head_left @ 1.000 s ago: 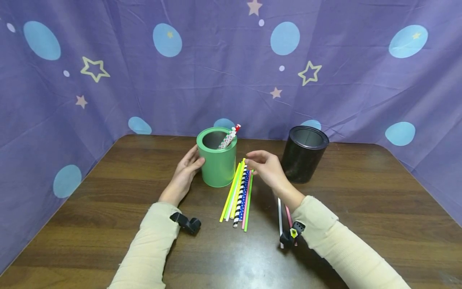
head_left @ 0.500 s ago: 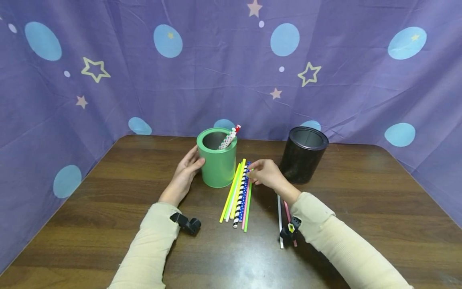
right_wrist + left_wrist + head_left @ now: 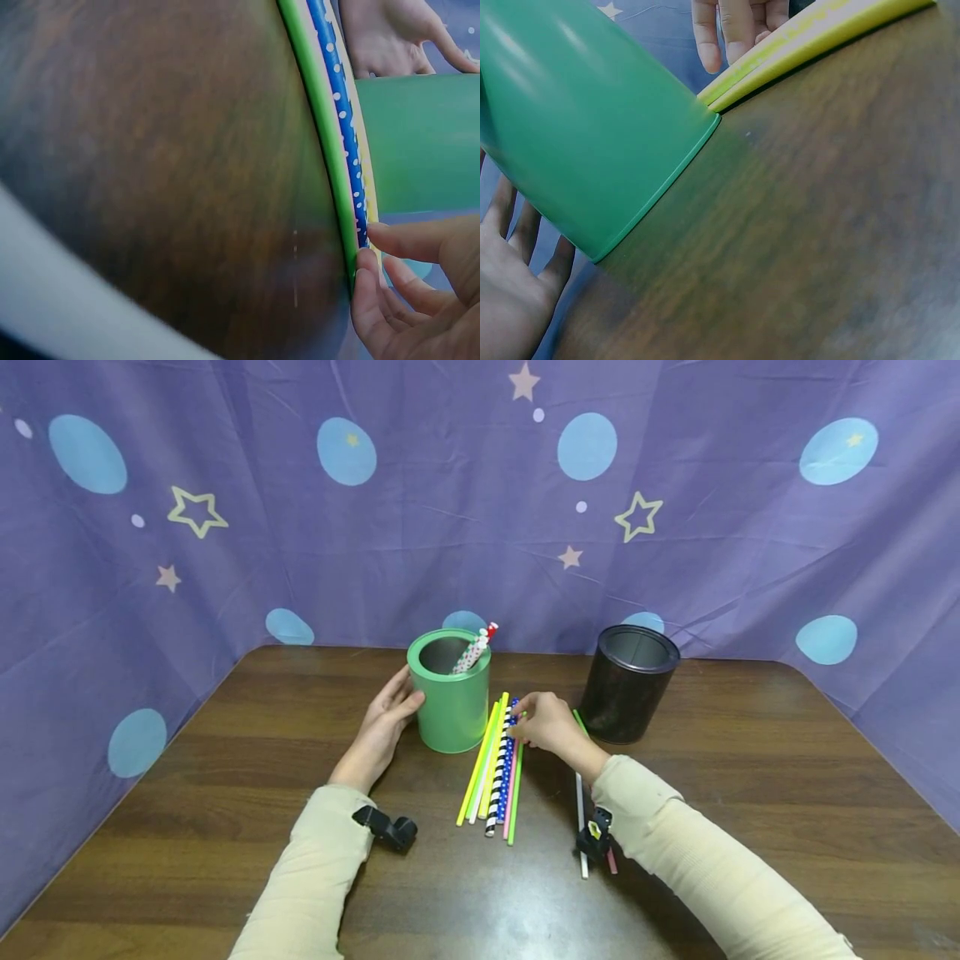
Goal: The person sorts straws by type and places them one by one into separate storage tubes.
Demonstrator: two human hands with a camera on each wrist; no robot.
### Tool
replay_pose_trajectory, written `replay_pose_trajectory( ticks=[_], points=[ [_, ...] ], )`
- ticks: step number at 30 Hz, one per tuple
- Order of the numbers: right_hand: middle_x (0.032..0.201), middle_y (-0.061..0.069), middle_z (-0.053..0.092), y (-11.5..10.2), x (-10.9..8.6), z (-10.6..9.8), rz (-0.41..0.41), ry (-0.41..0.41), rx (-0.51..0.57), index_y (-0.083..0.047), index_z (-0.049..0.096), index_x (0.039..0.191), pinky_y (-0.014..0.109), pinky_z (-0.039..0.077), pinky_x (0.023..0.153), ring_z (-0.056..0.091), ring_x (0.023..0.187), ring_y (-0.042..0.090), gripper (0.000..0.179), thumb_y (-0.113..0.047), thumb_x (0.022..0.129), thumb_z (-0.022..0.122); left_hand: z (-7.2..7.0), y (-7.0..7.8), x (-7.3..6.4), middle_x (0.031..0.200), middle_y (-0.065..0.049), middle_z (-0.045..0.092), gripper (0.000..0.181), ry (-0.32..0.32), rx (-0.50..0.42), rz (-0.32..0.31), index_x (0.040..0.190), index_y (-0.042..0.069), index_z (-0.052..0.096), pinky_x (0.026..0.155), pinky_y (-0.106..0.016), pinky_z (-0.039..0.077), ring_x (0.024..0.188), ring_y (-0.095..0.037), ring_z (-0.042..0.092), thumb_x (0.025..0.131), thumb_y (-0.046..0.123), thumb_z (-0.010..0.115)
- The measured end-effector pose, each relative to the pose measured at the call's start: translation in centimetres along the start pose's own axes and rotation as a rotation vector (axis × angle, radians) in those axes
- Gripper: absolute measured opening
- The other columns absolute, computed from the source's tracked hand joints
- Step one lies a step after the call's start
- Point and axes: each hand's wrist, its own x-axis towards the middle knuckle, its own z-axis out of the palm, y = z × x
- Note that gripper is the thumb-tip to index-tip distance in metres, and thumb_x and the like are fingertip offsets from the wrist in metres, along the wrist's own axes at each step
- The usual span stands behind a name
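Note:
A green can (image 3: 452, 714) stands upright with several patterned straws (image 3: 472, 653) leaning inside its mouth. My left hand (image 3: 378, 727) holds the can's left side, thumb in front and fingers reaching round behind. Beside the can lies a loose row of paper straws (image 3: 480, 777), yellow, green, white, black-striped and pink. Among them is a blue straw with white dots (image 3: 341, 112). My right hand (image 3: 551, 724) is at the row's far end. In the right wrist view its thumb and fingers pinch the tip of that blue straw, hiding part of it.
To the right, a black can (image 3: 630, 685) stands near the table's back. A white straw (image 3: 581, 827) and a pink straw (image 3: 612, 860) lie partly under the right wrist, with a green one's tip (image 3: 577, 717) behind. A purple curtain (image 3: 450, 527) hangs beyond the wooden table (image 3: 750, 760).
My right hand has come down and slightly nearer onto the far end of the straws, closing its fingertips there. The left hand and green can have stayed in place.

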Motion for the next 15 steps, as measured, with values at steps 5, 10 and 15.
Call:
replay_pose_trajectory(
  ticks=[5,10,15],
  points=[
    [0.066,0.004,0.064,-0.24,-0.21,-0.09,-0.006,0.008,-0.044,0.001,0.068,0.103,0.023,0.048,0.049,0.056,0.051,0.012,0.029,-0.005,0.078,0.081,-0.02,-0.09,0.05,0.161,-0.017,0.022,0.065,-0.003,-0.004,0.005,0.158,0.007,0.020,0.119,-0.045,0.016,0.149,-0.025,0.016,0.101,0.006,0.052],
    [0.073,0.004,0.065,-0.43,-0.37,-0.13,-0.026,-0.001,-0.084,0.000,0.069,0.104,0.024,0.047,0.053,0.057,0.058,0.013,0.033,-0.004,0.075,0.083,-0.01,-0.08,0.04,0.161,-0.017,0.023,0.065,-0.003,-0.009,0.011,0.158,0.007,0.021,0.119,-0.046,0.017,0.148,-0.025,0.019,0.100,0.006,0.052],
    [0.078,0.004,0.065,-0.57,-0.56,0.09,-0.100,0.011,-0.160,0.001,0.069,0.104,0.027,0.047,0.062,0.056,0.069,0.016,0.035,-0.004,0.072,0.083,0.05,-0.04,0.01,0.161,-0.016,0.022,0.066,-0.005,-0.014,0.013,0.158,0.007,0.021,0.119,-0.045,0.017,0.148,-0.024,0.019,0.100,0.007,0.054]
  ],
)
